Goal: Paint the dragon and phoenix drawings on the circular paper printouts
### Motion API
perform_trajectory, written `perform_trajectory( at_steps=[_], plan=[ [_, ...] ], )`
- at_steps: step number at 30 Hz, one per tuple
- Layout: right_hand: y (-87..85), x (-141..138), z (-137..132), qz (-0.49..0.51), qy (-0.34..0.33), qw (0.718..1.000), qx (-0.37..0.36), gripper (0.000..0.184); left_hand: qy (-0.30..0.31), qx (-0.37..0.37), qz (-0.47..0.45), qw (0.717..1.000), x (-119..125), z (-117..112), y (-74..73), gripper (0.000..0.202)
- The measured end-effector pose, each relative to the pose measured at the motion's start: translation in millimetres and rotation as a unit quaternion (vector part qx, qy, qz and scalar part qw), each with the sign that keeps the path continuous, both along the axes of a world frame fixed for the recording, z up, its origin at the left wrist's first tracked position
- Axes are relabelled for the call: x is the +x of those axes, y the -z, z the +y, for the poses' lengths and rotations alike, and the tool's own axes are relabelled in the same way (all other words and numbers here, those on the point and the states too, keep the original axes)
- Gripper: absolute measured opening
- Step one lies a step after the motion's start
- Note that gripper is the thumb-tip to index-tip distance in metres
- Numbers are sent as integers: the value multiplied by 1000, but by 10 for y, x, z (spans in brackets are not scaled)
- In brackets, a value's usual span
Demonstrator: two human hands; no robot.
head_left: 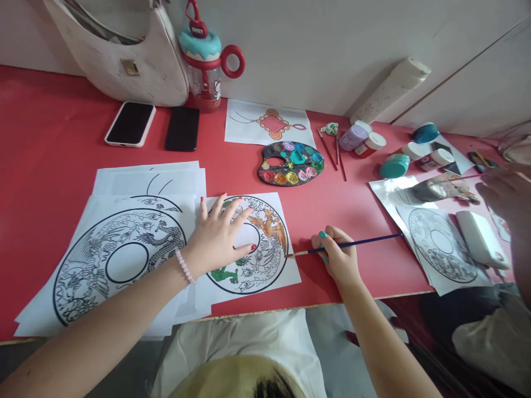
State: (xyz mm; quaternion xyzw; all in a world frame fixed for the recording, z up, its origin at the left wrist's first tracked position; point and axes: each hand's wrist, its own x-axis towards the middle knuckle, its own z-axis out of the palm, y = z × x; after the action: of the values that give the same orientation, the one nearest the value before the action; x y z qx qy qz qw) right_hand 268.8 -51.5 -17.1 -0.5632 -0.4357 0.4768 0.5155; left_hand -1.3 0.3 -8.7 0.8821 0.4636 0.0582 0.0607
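Observation:
My left hand [219,235] lies flat with fingers spread on a round dragon-and-phoenix colouring sheet [269,260], partly painted green and orange. My right hand [338,255] is closed around a blue-handled paintbrush [360,243], its tip touching the sheet's right edge. A dark palette [290,163] with several paint blobs sits beyond the sheet on the red table [50,160].
A stack of larger uncoloured circle prints [116,260] lies at left. Two phones [130,122], a pale handbag [124,55] and a water bottle [203,61] stand at the back. Paint jars [394,165] and spare brushes [336,146] lie right. Another person's hand [504,190] works at far right.

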Motion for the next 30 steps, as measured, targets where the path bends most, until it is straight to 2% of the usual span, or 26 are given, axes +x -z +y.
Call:
perform_trajectory(
  at_steps=[8,16,30],
  plan=[
    [-1,-9,-3,-14,-3,1000,-2,46,-3,-5,3,1000,2,4,2,67],
    [4,-15,14,1,31,1000,3,45,-2,-6,3,1000,-2,-4,-2,67],
    [0,-14,4,-6,6,1000,7,45,-2,-12,2,1000,-2,0,-15,68]
  ],
)
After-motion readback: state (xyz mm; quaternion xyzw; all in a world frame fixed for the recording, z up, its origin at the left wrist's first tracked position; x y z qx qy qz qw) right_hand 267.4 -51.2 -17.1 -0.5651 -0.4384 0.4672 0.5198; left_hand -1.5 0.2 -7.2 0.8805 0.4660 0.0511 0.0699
